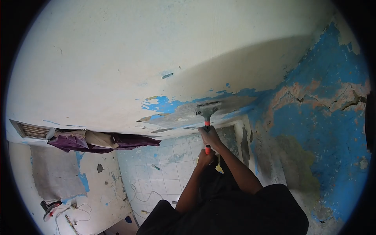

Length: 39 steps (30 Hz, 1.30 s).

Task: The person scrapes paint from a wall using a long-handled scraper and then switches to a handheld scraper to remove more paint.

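Observation:
Both of my hands are wrapped round the handle of a wide-bladed scraper (207, 111) with red bands on its grip. My right hand (210, 137) holds the handle nearer the blade, while my left hand (206, 158) grips it lower down, by the end. The blade lies against the pale wall (137, 70), on a bare grey patch (178, 115) edged with blue and white paint. Flaked blue paint (159, 105) shows left of the blade.
To the right stands a blue peeling wall (305, 129) with a long crack. A purple cloth (133, 141) hangs at left beside a vent (34, 130). Below are floor tiles (168, 172) with a cable (147, 194), and a red-and-black tool (50, 209) at lower left.

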Tool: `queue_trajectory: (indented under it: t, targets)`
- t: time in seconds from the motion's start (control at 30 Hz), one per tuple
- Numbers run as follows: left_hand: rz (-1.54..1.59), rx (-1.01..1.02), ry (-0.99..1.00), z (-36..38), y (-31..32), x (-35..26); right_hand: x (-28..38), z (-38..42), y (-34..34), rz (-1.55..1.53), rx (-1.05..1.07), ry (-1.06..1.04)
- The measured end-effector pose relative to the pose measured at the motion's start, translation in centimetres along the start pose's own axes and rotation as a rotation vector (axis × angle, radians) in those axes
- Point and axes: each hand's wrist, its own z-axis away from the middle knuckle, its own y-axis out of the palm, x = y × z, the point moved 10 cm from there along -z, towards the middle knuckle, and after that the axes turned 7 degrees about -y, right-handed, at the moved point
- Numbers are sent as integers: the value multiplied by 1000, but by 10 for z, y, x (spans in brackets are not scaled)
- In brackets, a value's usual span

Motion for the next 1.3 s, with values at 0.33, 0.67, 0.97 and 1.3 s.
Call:
queue_trajectory:
  t: [0.33, 0.67, 0.97, 1.3]
  targets:
    - [-38, -77, 100, 21, -18, -72, 79, 7, 19, 75, 12, -156]
    - [-56, -56, 33, 15, -11, -46, 48, 2, 13, 12, 40, -104]
    - [9, -63, 46, -3, 3, -11, 14, -4, 1, 7, 59, -21]
    - [82, 24, -21, 27, 10, -27, 21, 10, 10, -45, 95, 22]
